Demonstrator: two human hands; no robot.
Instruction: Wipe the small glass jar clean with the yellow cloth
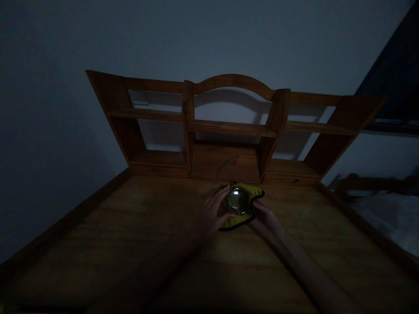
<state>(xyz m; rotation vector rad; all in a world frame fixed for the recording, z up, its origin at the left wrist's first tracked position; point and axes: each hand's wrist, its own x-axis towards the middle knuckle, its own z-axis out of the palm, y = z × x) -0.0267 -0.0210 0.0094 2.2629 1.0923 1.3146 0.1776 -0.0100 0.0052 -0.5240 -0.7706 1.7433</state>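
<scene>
A small clear glass dish sits on a yellow cloth with black edging, near the back of the wooden desk. My left hand grips the dish's left side, fingers along the far rim and thumb on the near rim. At the cloth's right edge, my right hand grasps the folded fabric, its fingers partly hidden beneath it. Dim light makes it hard to tell whether the dish and cloth touch the desk.
A wooden shelf unit with several compartments stands along the back of the desk. Raised edging runs down both desk sides. At the far right, beyond the desk, lies pale bedding, below a dark window or curtain.
</scene>
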